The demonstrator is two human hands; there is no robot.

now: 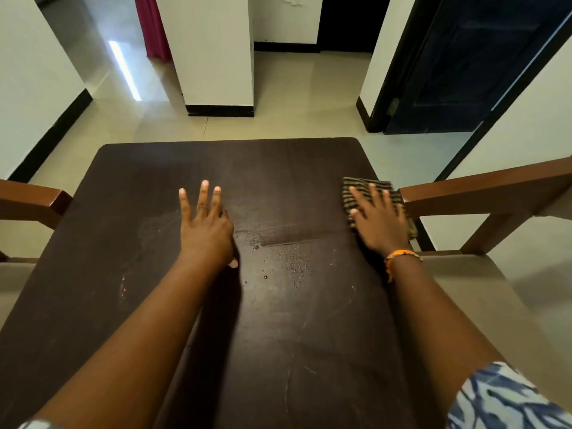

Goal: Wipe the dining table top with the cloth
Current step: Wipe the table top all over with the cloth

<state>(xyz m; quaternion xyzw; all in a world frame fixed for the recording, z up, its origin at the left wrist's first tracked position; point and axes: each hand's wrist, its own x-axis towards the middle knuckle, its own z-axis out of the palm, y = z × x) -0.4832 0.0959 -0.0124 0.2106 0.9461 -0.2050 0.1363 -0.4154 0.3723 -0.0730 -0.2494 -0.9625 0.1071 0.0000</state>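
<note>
A dark brown dining table top point(173, 305) fills the lower middle of the head view. A striped dark-and-tan cloth point(360, 185) lies flat at the table's right edge. My right hand point(379, 219) presses down on the cloth with fingers spread, covering most of it. My left hand point(205, 224) rests flat on the table near its middle, fingers apart, holding nothing. A wet streak and small water drops point(294, 261) lie on the wood between my hands.
A brown wooden chair point(483, 193) stands right against the table's right side, close to the cloth. Another chair's backrest point(34, 202) shows at the left. Beyond the far edge lie pale floor tiles, a white pillar point(216, 57) and a dark door point(464, 63).
</note>
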